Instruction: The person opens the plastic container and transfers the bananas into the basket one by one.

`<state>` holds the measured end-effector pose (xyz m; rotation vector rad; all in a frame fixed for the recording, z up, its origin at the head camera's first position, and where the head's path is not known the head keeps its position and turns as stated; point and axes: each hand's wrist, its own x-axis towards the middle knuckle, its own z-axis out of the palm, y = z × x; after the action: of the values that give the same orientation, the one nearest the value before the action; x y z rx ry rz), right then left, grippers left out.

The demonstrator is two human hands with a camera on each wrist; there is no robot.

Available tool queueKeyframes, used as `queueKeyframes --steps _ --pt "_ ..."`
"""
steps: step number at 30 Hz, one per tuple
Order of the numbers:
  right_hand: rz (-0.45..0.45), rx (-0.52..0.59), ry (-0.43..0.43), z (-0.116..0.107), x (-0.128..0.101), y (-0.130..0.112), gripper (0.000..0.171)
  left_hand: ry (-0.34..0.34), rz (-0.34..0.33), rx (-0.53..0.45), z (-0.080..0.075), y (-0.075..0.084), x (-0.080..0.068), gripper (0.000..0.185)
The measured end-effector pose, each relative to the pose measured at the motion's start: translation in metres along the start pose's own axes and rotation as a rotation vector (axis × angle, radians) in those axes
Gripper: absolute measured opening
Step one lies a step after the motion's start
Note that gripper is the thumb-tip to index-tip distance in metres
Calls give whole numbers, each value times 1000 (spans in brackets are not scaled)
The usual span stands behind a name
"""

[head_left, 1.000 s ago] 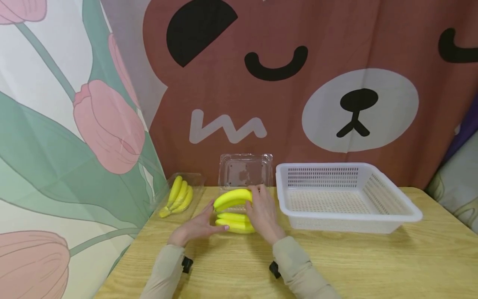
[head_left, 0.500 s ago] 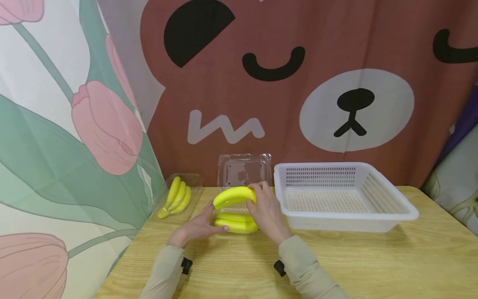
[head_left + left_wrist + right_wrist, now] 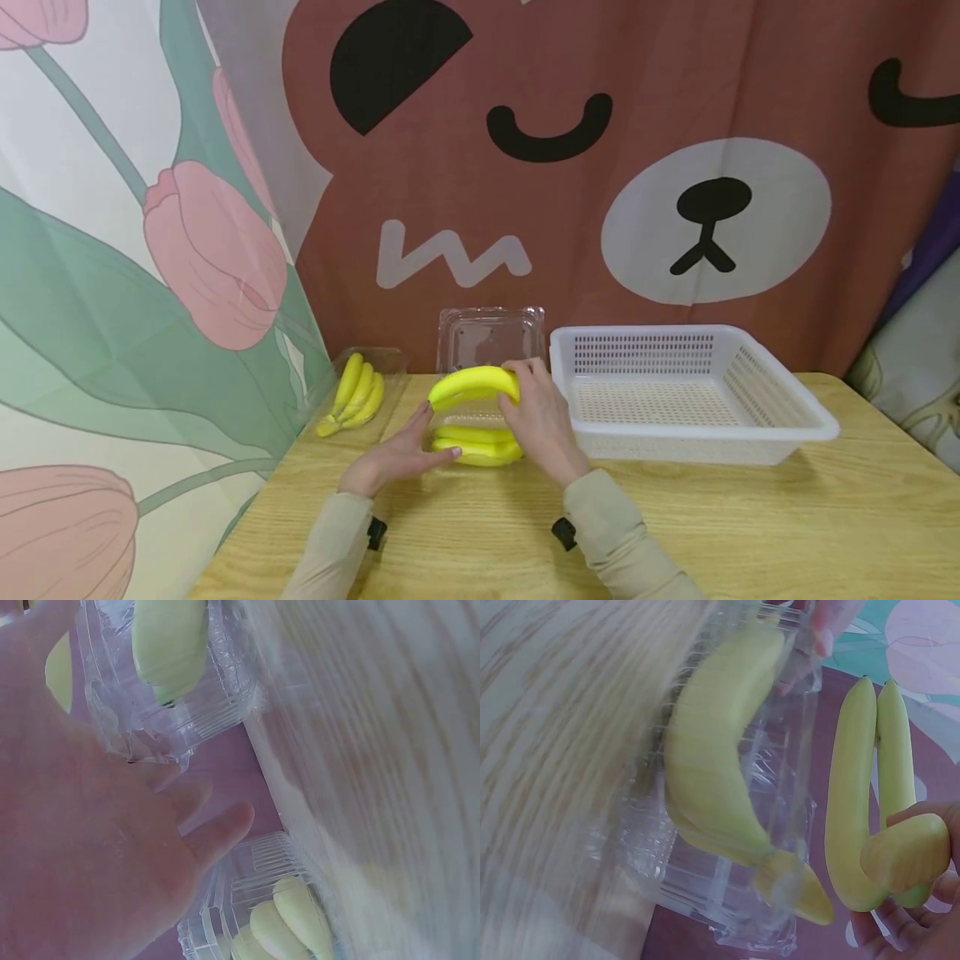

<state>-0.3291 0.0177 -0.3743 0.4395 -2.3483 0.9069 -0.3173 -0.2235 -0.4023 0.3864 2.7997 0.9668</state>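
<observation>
A: Where are the bananas, and which of the hands has them?

B: The right hand [image 3: 542, 417] has its fingers curled round a bunch of bananas [image 3: 476, 385], held above an open clear box [image 3: 471, 433] in the middle of the worktop [image 3: 750, 533]. Another bunch [image 3: 478, 446] lies in that box, directly below the raised one.

A: And the left hand [image 3: 396, 454]?

B: Its fingers are straight, resting against the left side of the box, holding nothing. The two hands sit on either side of the box, the left one lower.

A: How does the raised bunch lie?

B: Its long axis runs left to right across the head view, arched upward, with the grip at the right-hand end. The white basket [image 3: 780, 408] stands just to the right of that hand, so the right hand is the nearer one to it; the left is well apart from it.

A: Do the wrist cameras add anything?

B: The right wrist view shows the held bananas [image 3: 874, 802] close beside the palm and the lower bunch [image 3: 720, 765] inside the crinkled plastic, which the head view only hints at. The left wrist view shows the open palm [image 3: 90, 855] against the plastic. Only the head view shows the basket, the upright lid [image 3: 491, 337] behind, and a second box of bananas [image 3: 356, 392] off to the left.
</observation>
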Motion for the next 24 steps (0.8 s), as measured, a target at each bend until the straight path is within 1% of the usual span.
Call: queueKeyframes --steps 2,9,12,16,18,21,24 --pt "8 2 1 -3 1 0 40 6 -12 10 0 -1 0 108" --pt "24 21 14 -16 5 1 39 19 -20 33 3 0 1 106" --pt "31 28 28 -22 7 2 39 40 -19 79 4 2 1 105" --pt "41 38 35 -28 8 2 38 70 -5 177 6 5 1 104" --pt "47 37 31 -31 8 3 39 74 -3 217 7 6 1 104" --pt "45 29 29 -35 8 6 39 79 4 246 8 6 1 103" --pt "37 18 41 -40 9 10 39 79 7 253 8 6 0 102"
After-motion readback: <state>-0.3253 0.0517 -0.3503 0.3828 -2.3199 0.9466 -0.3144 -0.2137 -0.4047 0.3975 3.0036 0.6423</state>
